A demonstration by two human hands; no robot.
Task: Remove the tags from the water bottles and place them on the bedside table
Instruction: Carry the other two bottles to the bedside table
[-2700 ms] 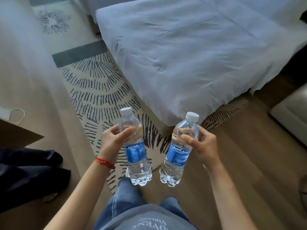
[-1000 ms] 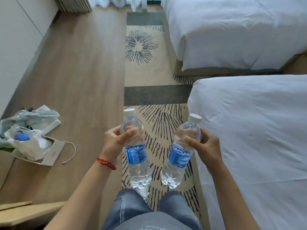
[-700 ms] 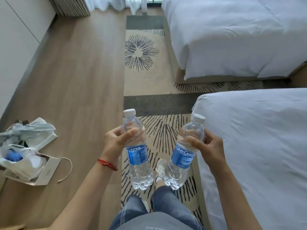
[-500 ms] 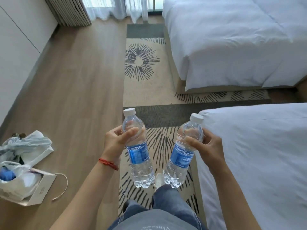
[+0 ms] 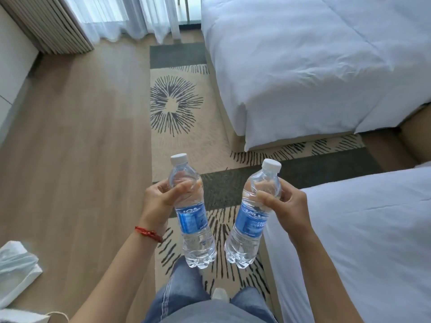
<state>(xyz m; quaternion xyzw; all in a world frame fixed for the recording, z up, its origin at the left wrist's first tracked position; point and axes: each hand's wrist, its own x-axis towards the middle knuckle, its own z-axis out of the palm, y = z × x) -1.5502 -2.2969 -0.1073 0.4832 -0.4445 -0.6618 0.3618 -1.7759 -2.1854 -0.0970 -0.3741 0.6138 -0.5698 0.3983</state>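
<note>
I hold two clear plastic water bottles with white caps and blue labels, both upright in front of me. My left hand [image 5: 161,201] grips the left bottle [image 5: 192,220] around its upper body, above the label. My right hand [image 5: 286,206] grips the right bottle [image 5: 251,220] the same way; this bottle leans slightly to the right. No separate tag shows on either bottle. No bedside table is in view.
A white bed [image 5: 363,248] lies close on my right and a second white bed [image 5: 303,66] stands farther ahead. A patterned rug [image 5: 177,108] runs ahead over the wooden floor [image 5: 77,148]. A white bag [image 5: 16,271] lies at lower left. Curtains [image 5: 121,17] hang at the far end.
The view has turned from the bed's side and moved forward along the rug; the bag has slid toward the lower left. Both hands keep the same grip on the bottles.
</note>
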